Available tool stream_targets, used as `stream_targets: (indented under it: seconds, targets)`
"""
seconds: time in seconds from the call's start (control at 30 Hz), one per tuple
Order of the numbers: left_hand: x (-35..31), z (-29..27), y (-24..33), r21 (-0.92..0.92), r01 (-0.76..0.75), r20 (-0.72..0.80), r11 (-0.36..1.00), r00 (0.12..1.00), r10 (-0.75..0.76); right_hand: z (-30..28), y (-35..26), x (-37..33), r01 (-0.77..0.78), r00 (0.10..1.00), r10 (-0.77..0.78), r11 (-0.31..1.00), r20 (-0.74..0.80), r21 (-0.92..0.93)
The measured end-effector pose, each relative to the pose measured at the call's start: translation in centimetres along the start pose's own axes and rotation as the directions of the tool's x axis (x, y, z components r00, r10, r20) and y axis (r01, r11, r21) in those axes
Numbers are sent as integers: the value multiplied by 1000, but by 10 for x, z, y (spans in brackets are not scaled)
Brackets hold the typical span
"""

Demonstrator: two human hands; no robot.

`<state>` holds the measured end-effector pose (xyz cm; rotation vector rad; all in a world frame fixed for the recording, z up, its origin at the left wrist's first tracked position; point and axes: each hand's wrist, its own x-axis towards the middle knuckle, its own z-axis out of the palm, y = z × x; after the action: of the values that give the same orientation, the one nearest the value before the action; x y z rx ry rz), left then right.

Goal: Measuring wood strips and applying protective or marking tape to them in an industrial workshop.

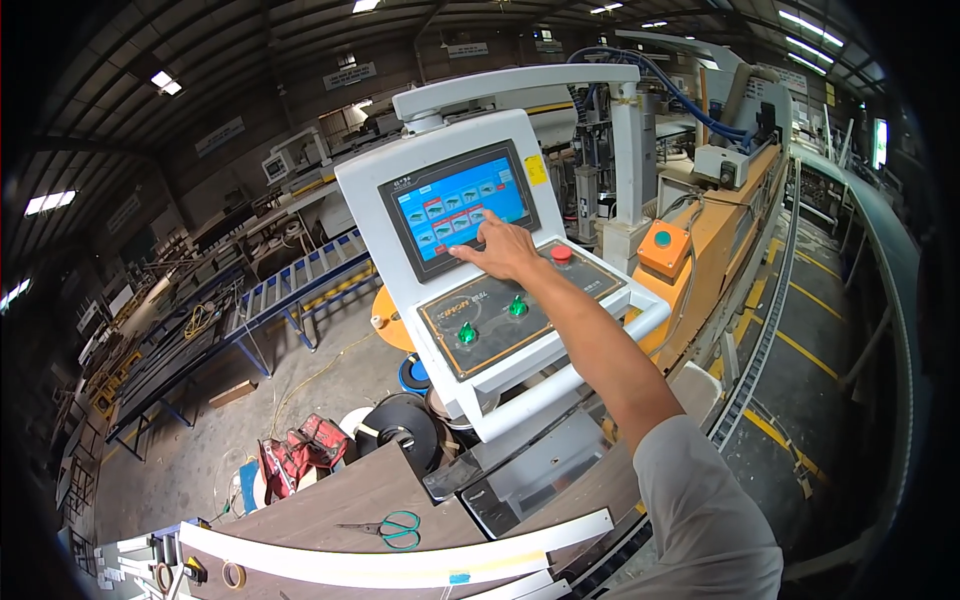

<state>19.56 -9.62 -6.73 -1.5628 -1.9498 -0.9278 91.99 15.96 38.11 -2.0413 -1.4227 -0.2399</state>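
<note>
My right hand (505, 248) reaches up to the touchscreen (462, 205) of a white machine control console (365, 180). Its index finger and thumb are stretched apart at the lower part of the blue display, which shows rows of small picture buttons. Nothing is held in this hand. Below it lies a dark panel (480, 325) with a red push button (561, 254) and two green knobs, one left (467, 333) and one right (518, 306). A white tubular bar (535, 400) runs along the console's front. My left hand is out of the picture.
On a brown board (330, 490) lie green-handled scissors (400, 530), a long white strip (350, 560) and a tape roll (233, 574). An orange box with a green button (665, 248) sits right of the console. A roller conveyor (300, 285), red bag (300, 455) and dark coil (405, 430) are left.
</note>
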Motion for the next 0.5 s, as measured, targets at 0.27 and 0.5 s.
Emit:
stream_targets:
  seconds: [0.27, 0.5]
  targets:
    - [0, -3, 6, 0, -2, -13, 1000, 1000, 2, 1, 6, 0, -29, 996, 30, 999, -86, 19]
    - [8, -10, 19, 48, -67, -36, 997, 997, 69, -1, 2, 6, 104, 974, -87, 992, -209, 71]
